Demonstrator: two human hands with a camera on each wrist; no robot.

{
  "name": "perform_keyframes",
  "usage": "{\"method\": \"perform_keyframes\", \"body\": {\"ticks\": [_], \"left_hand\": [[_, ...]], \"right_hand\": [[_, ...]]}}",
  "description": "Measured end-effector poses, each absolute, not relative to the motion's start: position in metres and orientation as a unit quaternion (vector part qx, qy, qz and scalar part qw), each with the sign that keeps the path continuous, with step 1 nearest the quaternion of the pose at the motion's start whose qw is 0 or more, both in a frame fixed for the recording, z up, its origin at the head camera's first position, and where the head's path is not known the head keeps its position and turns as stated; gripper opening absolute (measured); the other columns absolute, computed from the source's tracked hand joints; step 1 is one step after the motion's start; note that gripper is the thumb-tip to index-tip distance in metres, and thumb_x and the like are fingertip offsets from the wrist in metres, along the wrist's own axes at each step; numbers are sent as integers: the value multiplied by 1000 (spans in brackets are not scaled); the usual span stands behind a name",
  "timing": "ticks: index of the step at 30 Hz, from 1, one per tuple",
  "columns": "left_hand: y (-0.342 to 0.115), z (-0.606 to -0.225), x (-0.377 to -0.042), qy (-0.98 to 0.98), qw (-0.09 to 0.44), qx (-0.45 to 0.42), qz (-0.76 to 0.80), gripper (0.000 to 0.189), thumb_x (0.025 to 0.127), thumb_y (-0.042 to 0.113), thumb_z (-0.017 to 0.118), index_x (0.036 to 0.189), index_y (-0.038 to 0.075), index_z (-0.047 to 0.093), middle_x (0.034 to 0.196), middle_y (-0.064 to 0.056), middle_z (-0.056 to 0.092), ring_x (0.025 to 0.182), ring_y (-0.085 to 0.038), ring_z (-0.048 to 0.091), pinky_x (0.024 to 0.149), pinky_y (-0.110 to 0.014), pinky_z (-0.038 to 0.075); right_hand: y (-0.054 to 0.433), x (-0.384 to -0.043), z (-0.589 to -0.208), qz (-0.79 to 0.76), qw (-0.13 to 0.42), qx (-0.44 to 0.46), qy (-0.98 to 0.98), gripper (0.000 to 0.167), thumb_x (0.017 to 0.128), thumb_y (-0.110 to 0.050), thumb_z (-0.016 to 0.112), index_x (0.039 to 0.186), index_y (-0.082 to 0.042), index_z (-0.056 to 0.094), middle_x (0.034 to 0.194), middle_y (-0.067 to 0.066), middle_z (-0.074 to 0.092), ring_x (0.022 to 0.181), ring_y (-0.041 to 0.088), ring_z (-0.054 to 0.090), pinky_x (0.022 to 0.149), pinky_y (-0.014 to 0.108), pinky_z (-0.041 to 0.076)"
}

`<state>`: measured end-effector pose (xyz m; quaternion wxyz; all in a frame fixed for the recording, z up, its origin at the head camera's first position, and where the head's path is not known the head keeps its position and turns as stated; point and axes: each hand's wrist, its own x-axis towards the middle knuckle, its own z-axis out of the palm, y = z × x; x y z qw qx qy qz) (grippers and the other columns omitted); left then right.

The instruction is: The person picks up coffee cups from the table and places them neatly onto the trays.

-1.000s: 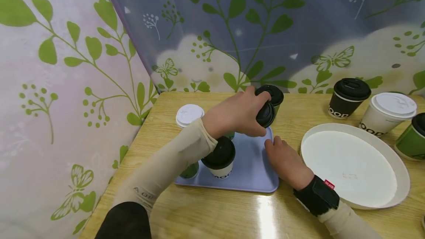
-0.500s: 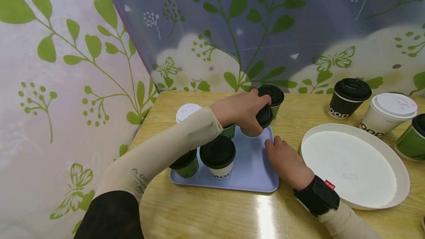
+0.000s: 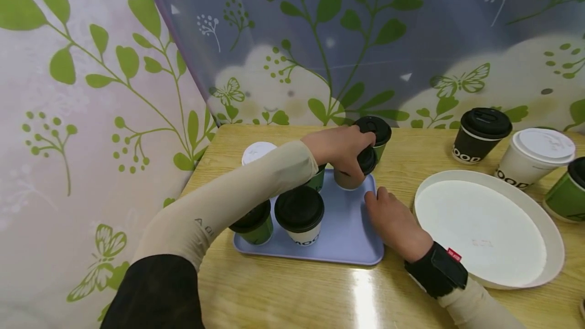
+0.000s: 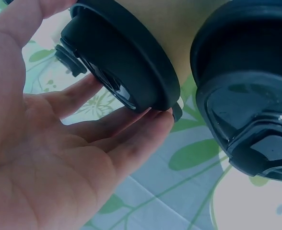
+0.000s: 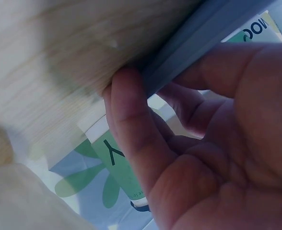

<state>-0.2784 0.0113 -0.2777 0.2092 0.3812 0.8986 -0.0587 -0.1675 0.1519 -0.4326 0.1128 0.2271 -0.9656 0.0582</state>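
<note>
My left hand [image 3: 340,150] reaches across the blue tray [image 3: 347,227] and grips a black-lidded cup [image 3: 367,161] at its back right corner. In the left wrist view, the thumb and fingers wrap around the black lid [image 4: 126,52]. Just behind it stands a green cup with a black lid [image 3: 376,128]. My right hand [image 3: 395,222] pinches the tray's right edge, clearer in the right wrist view where fingers lie on both sides of the tray rim [image 5: 193,48]. A white cup [image 3: 303,215] and a green cup [image 3: 257,227], both black-lidded, stand at the tray's front left.
Another green cup [image 3: 316,182] and a white lid [image 3: 258,152] are partly hidden behind my left arm. On the right lies a round white tray [image 3: 484,232]. Around it stand a black cup [image 3: 480,136], a white cup [image 3: 532,156] and a green cup [image 3: 566,192].
My left hand has moved slightly right and down with its cup, whose pale side now shows. The left forearm has shifted, uncovering the front left green cup. My right hand stays put.
</note>
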Motion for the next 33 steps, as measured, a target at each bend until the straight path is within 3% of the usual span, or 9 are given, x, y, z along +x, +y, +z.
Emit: {"method": "perform_keyframes", "body": {"ticks": [15,25,33], "left_hand": [[17,-287,-284,892,236,381,-66,83,95,45,71,162,21,28,158,-7,43,132,-19,54,99,-33,47],[18,-290,-284,891,264,363,-71,79,97,35,71,162,22,28,156,-6,45,113,-13,58,87,-30,47],[17,-293,-285,891,277,355,-61,81,96,37,73,162,25,28,155,-4,46,118,-13,58,92,-32,47]], "right_hand": [[151,-167,-430,53,102,221,-968,10,95,8,63,95,7,53,81,20,47,61,27,51,51,40,47],[151,-167,-432,58,100,218,-969,10,95,9,63,94,7,53,81,20,47,62,27,50,51,40,47],[150,-168,-432,48,91,213,-972,10,96,7,63,96,8,53,82,21,47,62,28,52,51,41,48]]}}
